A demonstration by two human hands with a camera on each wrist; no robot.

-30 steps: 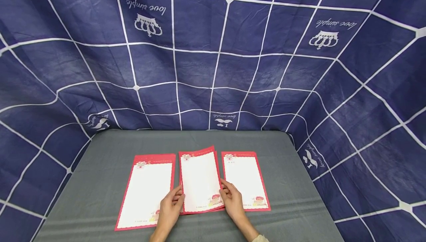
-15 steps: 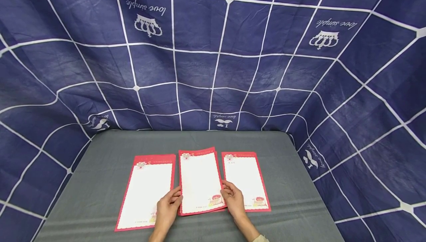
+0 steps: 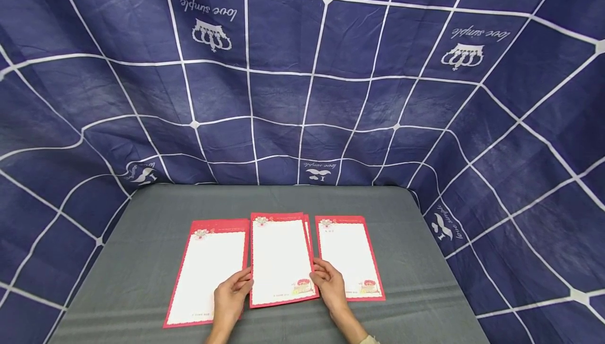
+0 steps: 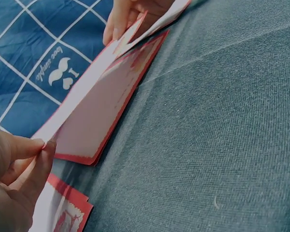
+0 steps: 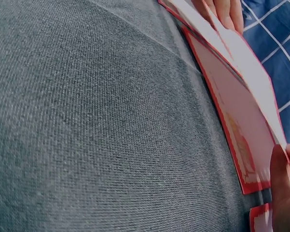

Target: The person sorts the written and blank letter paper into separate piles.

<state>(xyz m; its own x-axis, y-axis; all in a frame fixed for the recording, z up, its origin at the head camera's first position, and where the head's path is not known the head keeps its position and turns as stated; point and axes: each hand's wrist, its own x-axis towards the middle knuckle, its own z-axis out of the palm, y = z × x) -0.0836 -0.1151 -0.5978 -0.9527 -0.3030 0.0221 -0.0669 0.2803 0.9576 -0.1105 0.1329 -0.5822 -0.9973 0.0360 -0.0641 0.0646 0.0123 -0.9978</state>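
A sheet of red-bordered white letter paper (image 3: 281, 260) is held up in the middle, between my two hands. My left hand (image 3: 229, 299) pinches its left edge between thumb and fingers, low on the side. On the opposite edge, my right hand (image 3: 331, 283) pinches the paper the same way. Both wrist views show this sheet raised and slanted above another matching sheet (image 4: 94, 116), which lies flat on the grey cloth. A strip of that lower paper (image 3: 308, 228) peeks out at the upper right of the held sheet.
Matching red-bordered papers lie on either side: a left pile (image 3: 208, 275), partly covered by my left hand, and a right pile (image 3: 350, 254) beside my right hand. Grey cloth (image 3: 416, 302) covers the table. A blue white-gridded curtain (image 3: 279, 97) encloses the back and sides.
The held sheet has shifted slightly left and straightened, separating from the paper beneath it. My left hand has moved left and a little down; my right hand has barely moved.
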